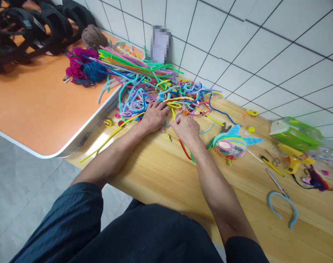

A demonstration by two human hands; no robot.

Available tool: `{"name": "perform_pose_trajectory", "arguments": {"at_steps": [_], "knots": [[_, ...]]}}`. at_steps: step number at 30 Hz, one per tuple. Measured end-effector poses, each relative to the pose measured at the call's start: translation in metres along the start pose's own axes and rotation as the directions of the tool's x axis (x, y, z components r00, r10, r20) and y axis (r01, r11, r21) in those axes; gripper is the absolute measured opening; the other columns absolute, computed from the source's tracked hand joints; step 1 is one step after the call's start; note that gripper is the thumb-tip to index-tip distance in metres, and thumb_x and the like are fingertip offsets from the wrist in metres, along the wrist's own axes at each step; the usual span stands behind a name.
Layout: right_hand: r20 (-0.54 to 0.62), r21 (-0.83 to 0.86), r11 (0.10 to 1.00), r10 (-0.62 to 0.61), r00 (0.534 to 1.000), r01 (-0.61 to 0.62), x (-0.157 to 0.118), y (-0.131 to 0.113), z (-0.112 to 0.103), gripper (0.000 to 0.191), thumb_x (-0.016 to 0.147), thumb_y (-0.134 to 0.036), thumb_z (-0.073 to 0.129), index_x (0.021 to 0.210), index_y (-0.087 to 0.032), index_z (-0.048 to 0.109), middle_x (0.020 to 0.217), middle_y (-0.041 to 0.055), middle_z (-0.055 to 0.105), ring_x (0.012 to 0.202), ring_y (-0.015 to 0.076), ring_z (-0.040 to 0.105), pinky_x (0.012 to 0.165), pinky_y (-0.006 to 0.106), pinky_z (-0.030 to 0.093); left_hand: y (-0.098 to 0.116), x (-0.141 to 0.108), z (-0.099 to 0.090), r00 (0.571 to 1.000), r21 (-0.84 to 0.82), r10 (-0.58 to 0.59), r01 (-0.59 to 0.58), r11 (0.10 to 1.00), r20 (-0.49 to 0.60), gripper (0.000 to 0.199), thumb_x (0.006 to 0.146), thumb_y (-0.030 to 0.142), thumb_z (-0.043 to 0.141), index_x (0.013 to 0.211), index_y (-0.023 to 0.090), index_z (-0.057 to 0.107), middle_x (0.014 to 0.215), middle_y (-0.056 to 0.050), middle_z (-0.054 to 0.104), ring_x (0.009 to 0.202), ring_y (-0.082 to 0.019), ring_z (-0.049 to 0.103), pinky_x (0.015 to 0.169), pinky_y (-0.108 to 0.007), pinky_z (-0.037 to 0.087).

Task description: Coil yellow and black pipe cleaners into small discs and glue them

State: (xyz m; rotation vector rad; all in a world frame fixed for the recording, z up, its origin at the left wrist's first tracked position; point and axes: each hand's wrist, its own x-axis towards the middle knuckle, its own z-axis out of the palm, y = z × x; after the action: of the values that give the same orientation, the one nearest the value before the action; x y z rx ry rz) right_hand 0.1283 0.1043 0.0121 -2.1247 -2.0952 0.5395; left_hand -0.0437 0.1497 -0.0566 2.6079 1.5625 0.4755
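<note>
A tangled heap of coloured pipe cleaners (139,98) lies along the wall side of the wooden table. My left hand (155,116) rests at its near edge, palm down with the fingers stretched out. A long yellow pipe cleaner (111,136) runs out beside my left wrist. My right hand (187,128) is just to the right, its fingers curled in and closed at the heap's edge. Yellow and purple strands touch those fingertips; what they hold, if anything, is hidden. Right of that hand sits a fish-like figure (230,145) wrapped in pipe cleaners, with light-blue fins.
A phone (160,44) leans on the tiled wall behind the heap. At right lie a yellow glue gun (294,159), scissors (273,157), a cutter (272,166), a curved blue piece (283,208) and a green packet (295,133). Yarn (94,36) stands on the orange table (46,109).
</note>
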Motion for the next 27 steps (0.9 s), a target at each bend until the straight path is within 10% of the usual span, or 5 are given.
{"name": "perform_pose_trajectory", "arguments": {"at_steps": [11,19,27], "knots": [[-0.007,0.515,0.852,-0.101,0.995,0.090,-0.100,0.053,-0.042,0.025,0.092,-0.040,0.063,0.104,-0.020,0.074,0.060,-0.0066,0.056,0.055,0.0134,0.048,0.060,0.029,0.034,0.003,0.002,0.001,0.998,0.003,-0.053,0.053,0.999,0.018,0.045,0.101,0.019,0.050,0.141,0.020,0.071,0.150,-0.017,0.067,0.144,-0.038,0.057,0.127,-0.060,0.035],[0.230,0.777,0.621,-0.129,0.965,-0.102,-0.166,0.083,-0.045,0.036,0.093,-0.046,0.066,0.112,-0.018,0.079,0.068,-0.0035,0.059,0.058,0.0124,0.053,0.054,0.026,0.042,0.000,0.004,0.001,0.998,-0.022,-0.059,0.060,0.998,0.019,0.050,0.101,0.020,0.050,0.146,0.020,0.070,0.155,-0.019,0.064,0.145,-0.039,0.056,0.125,-0.061,0.037],[-0.017,0.763,0.621,-0.259,0.966,0.180,-0.197,0.098,-0.048,0.022,0.097,-0.028,0.069,0.111,-0.028,0.085,0.078,0.0014,0.074,0.069,0.0159,0.068,0.063,0.029,0.053,0.003,0.014,-0.005,0.999,-0.085,-0.014,0.012,0.996,-0.029,0.045,0.095,0.013,0.053,0.133,0.020,0.078,0.144,-0.018,0.071,0.140,-0.035,0.062,0.121,-0.057,0.044]]}}
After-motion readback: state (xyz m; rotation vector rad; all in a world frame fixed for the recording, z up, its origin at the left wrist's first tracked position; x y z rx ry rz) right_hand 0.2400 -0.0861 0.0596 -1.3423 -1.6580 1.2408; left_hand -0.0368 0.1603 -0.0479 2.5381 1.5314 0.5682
